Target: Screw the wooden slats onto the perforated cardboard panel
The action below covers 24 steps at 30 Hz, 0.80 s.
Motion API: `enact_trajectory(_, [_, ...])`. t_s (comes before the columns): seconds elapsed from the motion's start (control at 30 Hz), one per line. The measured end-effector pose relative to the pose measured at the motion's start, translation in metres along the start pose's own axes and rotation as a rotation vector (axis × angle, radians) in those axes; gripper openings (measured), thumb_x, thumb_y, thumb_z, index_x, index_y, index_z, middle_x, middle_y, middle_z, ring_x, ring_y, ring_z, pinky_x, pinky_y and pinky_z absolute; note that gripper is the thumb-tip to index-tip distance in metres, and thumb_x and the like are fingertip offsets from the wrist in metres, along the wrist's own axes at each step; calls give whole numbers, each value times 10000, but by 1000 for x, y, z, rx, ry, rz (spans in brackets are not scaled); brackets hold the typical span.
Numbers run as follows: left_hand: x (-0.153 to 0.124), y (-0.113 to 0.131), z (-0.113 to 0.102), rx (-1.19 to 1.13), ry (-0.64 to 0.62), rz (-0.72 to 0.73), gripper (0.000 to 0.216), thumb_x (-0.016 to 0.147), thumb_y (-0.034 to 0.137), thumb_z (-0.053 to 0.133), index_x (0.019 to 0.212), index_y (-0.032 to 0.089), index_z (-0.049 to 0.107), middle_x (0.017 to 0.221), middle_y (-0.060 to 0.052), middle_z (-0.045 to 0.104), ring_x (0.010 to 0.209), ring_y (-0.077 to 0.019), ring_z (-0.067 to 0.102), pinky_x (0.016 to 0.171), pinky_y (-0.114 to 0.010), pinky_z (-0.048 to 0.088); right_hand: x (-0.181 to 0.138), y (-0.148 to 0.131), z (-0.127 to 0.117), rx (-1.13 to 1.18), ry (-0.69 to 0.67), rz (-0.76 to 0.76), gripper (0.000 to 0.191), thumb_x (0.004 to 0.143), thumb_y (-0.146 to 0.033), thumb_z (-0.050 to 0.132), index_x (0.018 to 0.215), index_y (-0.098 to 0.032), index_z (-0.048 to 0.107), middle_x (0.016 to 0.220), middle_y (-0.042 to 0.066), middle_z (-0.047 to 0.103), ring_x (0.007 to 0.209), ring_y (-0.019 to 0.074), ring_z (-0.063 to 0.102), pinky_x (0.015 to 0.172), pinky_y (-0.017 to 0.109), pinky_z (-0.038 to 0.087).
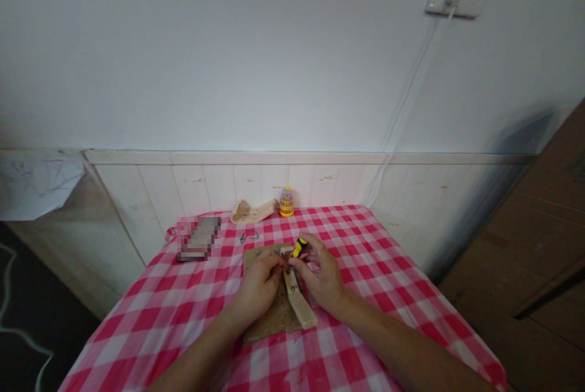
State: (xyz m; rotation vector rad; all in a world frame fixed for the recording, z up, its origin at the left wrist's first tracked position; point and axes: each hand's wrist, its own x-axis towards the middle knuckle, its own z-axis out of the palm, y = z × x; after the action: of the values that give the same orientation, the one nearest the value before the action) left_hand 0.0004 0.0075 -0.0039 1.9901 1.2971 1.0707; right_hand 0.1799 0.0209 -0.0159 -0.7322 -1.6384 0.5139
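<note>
The right hand (320, 276) has its fingers curled tight around a yellow and black screwdriver (299, 246). The left hand (258, 282) pinches the far end of a wood stick (300, 305), right beside the right fingers. The stick lies on a brown board (269, 316) on the counter (183, 319), under both hands. Past the fingers stands a small yellow tub (286, 202). Its label is too small to read.

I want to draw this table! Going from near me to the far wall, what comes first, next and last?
First the wooden strip → yellow screwdriver in the right hand → small metal pieces → yellow jar.
</note>
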Motion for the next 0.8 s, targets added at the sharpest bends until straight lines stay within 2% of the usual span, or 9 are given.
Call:
enact_trajectory(0.27, [-1, 0, 1, -42, 11, -23, 163, 880, 153, 504, 876, 202, 659, 936, -69, 701, 942, -253, 643, 868, -390, 484, -2, -2, -4, -3, 27, -5, 504, 937, -232, 688, 1411, -301, 530, 1159, 68, 712, 916, 192, 734, 810, 336, 640])
enact_trajectory(0.4, [-4, 3, 1, -72, -59, 31, 145, 868, 141, 528, 832, 204, 653, 912, -59, 690, 907, -235, 648, 839, -366, 489, -4, -8, -8, 27, 37, 10, 514, 962, -248, 654, 1444, -256, 478, 1171, 93, 691, 949, 197, 724, 840, 338, 634])
enact_trajectory(0.57, [-5, 8, -1, -81, -187, 99, 166, 860, 138, 570, 739, 210, 659, 877, -51, 714, 902, -227, 663, 829, -341, 492, -6, -11, -10, 40, -18, 8, 527, 981, -271, 624, 1476, -268, 445, 1145, 90, 688, 925, 203, 717, 795, 333, 628])
enact_trajectory(0.8, [-5, 11, -3, -41, -219, 90, 174, 865, 154, 581, 726, 212, 668, 887, -54, 738, 917, -239, 672, 848, -359, 498, -7, -12, -10, 67, -80, -23, 522, 1011, -294, 586, 1505, -265, 422, 1053, 80, 713, 861, 202, 714, 767, 340, 618])
